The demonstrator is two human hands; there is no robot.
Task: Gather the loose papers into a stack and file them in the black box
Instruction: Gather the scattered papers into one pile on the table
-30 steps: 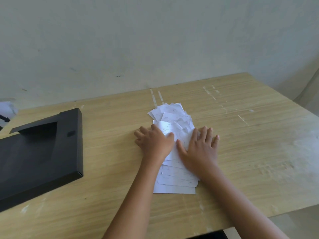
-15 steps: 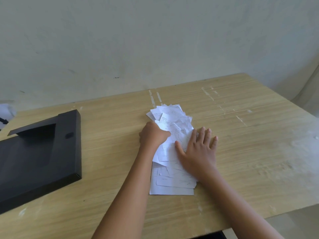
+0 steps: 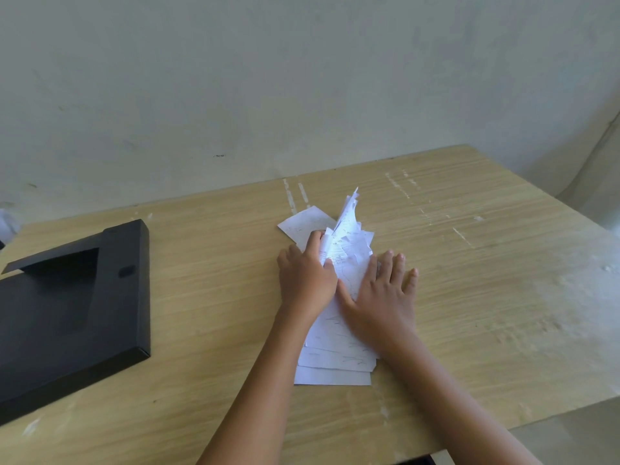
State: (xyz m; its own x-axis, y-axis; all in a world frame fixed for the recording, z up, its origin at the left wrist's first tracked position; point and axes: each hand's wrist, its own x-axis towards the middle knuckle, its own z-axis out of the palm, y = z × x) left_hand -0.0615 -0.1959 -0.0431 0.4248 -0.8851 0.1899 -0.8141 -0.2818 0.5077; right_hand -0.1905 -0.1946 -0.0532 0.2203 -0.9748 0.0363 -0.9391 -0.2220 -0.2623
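Looking down on a pale wooden worktop (image 3: pixel 486 297) set against a plain, scuffed wall (image 3: pixel 302 78). Lying near the middle of the worktop, a loose heap of white papers (image 3: pixel 335 344), printed and scribbled, overlapping unevenly, with the largest sheets nearest the viewer.

Reaching in from the bottom edge, two bare forearms, both meeting at the papers. Curling around the left side of the papers, the left hand (image 3: pixel 307 280), pinching several small sheets between thumb and fingers and lifting their far ends, so that a few slips are standing up and fanning to a point above the heap. Pressing flat on the right side of the papers, the right hand (image 3: pixel 380 297), palm down, fingers spread wide and pointing away from the viewer, the outer fingertips resting on bare wood just beside the papers. Peeking out from beyond the left hand, one sheet still lying flat at the far left corner of the heap.

Sitting well to the left of the papers, a black box (image 3: pixel 73 317), flat and long, its open end angled toward the far left, partly cut off by the frame edge. Showing on its near wall, a small oval finger hole. Not touching the papers or either hand.

Streaking the wood beyond the papers, faint white marks (image 3: pixel 295 196).
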